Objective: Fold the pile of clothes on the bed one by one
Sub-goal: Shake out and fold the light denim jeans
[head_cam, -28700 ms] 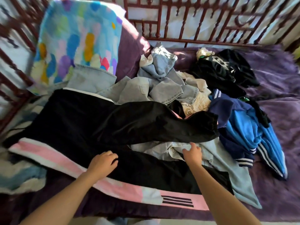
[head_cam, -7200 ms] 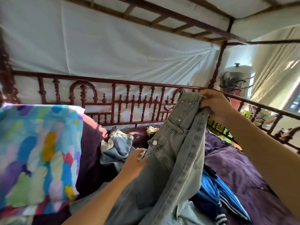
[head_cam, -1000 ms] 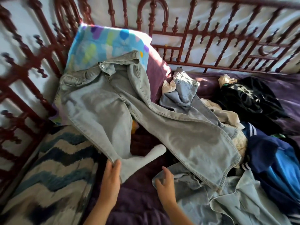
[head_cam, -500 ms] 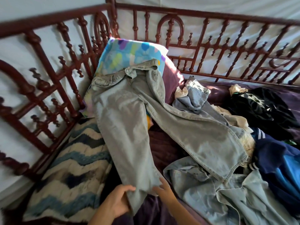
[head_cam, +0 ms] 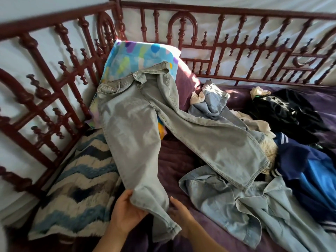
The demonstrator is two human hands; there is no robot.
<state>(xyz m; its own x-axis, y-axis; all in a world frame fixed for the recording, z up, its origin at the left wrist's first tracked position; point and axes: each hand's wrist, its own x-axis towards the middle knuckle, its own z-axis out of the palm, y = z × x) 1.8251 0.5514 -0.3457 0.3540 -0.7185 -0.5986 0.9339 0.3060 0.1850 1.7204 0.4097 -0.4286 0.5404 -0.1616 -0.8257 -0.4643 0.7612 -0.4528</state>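
On the bed, left side: grey jeans spread out, waistband up on the patterned pillow, far leg draped over the clothes pile. Left hand grips near leg's hem, thumb on top. Right hand half hidden behind that hem; grip cannot be told. Pile's lower garments tangled, mostly covered. Forearms cut off below.

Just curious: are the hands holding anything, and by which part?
The left hand grips the grey jeans near one leg's hem; the right hand touches that leg, grip unclear.
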